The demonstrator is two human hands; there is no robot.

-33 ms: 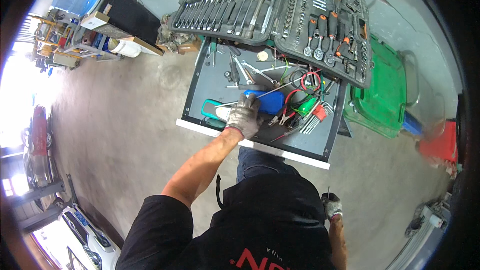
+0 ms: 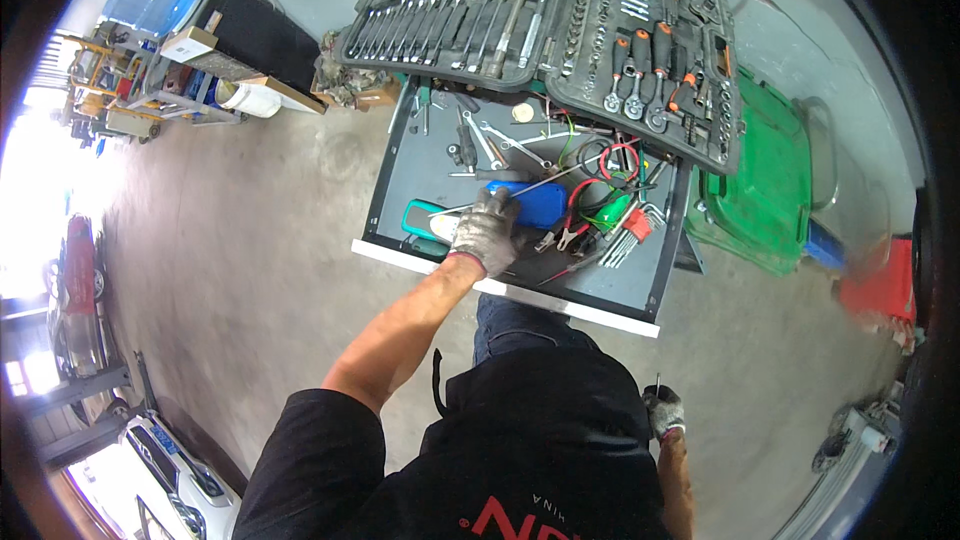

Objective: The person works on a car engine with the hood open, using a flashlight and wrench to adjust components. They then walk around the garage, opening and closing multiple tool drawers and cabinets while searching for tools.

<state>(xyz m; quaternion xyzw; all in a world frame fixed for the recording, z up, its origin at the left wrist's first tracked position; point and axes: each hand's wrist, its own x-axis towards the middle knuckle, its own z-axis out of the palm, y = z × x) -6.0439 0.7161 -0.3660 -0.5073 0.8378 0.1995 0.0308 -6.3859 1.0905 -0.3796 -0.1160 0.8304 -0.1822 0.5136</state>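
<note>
Curls the gloved fingers of the left hand (image 2: 485,235) loosely downward, pointing to the far side, with their undersides out of sight; cannot tell from here between a grip and a mere touch. Covers the right end of a pale rounded piece (image 2: 441,227) and comes close beside a teal-framed device (image 2: 420,218) on the left. Meets or nearly meets the left end of a blue case (image 2: 543,206) on the right, near a long thin metal rod (image 2: 548,180) running across that case. Wraps the gloved right hand (image 2: 665,413), low and well apart, around a slim dark tool (image 2: 653,393), with a metal tip poking out.

Seems to be mid-reach among loose tools in the pulled-out drawer (image 2: 600,318). Probably calls for a sure pinch on anything under the palm, and for care around the rod and the red-handled pliers (image 2: 567,239) farther right.

Holds the left palm down, with the wrist over the drawer's near edge and the forearm slanting in from the near left. Hangs the right arm beside the body, outside the drawer. Leaves untouched a red-holdered hex key set (image 2: 637,227) on the right and combination wrenches (image 2: 517,146) toward the far socket case (image 2: 440,71).
</note>
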